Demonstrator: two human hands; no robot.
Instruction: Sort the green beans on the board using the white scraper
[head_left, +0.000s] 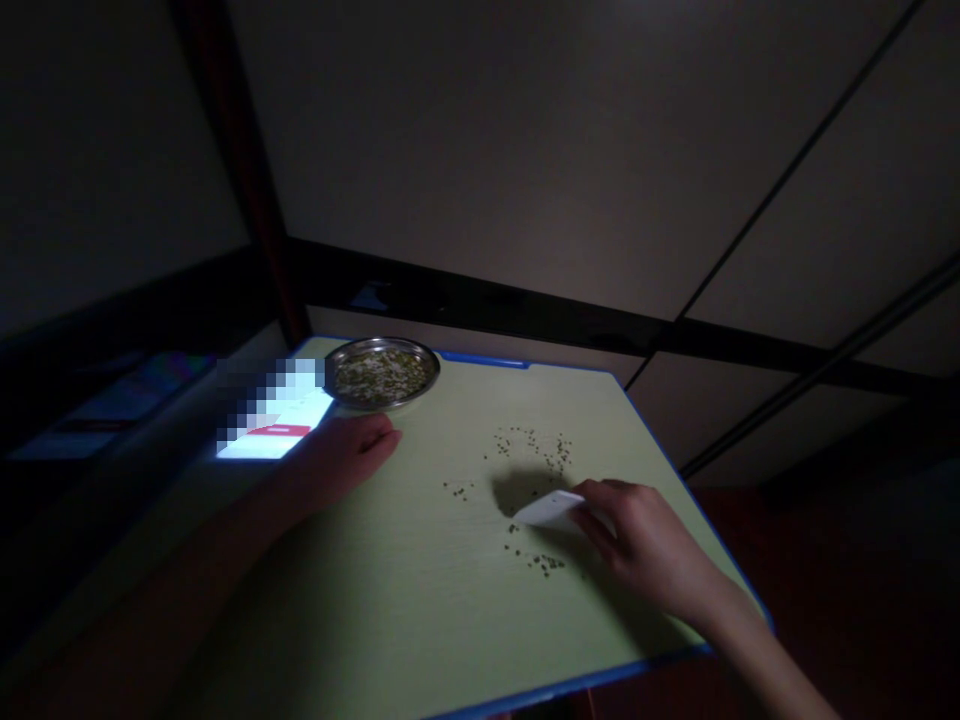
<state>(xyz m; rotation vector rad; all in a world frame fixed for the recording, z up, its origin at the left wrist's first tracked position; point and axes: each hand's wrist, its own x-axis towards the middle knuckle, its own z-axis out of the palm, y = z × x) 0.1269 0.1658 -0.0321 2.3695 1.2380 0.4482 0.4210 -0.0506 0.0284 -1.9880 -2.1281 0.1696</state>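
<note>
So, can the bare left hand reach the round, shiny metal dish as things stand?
Probably yes: the left hand is close to the near side of the round metal dish, with nothing visible between them. It looks curled, so it would likely need to open.

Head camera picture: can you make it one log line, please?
right hand: holds white card | left hand: curled near metal dish | small dark bits: scattered on table

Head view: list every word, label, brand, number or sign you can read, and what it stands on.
No text is readable.
Screen: pale marks on the red bar, too small and blurred; part is pixelated.
White piece: no lettering can be made out.
</note>
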